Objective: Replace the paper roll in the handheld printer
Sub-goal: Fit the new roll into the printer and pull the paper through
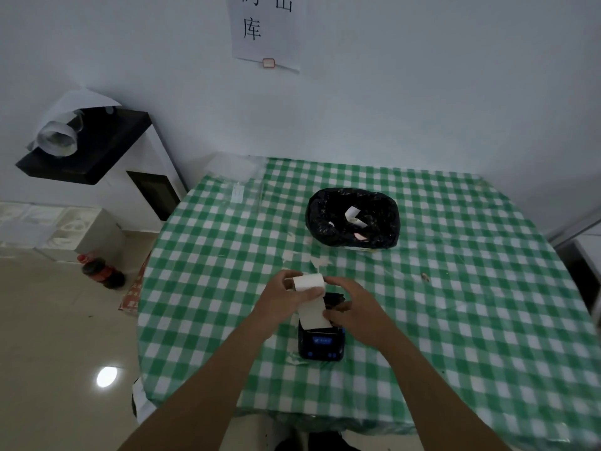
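Note:
A small black handheld printer (pixel 321 345) with a lit blue screen lies on the green checked tablecloth (pixel 455 288), its lid end facing away from me. A white paper roll (pixel 308 283) is held just above its far end, and a strip of paper (pixel 313 312) runs from the roll down to the printer's slot. My left hand (pixel 282 299) grips the roll from the left, thumb on its front. My right hand (pixel 353 307) touches the roll's right end with the fingertips and rests over the printer's open compartment, hiding most of it.
A bin lined with a black bag (pixel 353 218) holding paper scraps stands beyond the printer. Torn paper bits (pixel 320 261) lie between them, another scrap (pixel 297 359) by the printer's left. A clear plastic sheet (pixel 240 187) lies at the far left corner. A dark bottle (pixel 103 271) stands on the floor.

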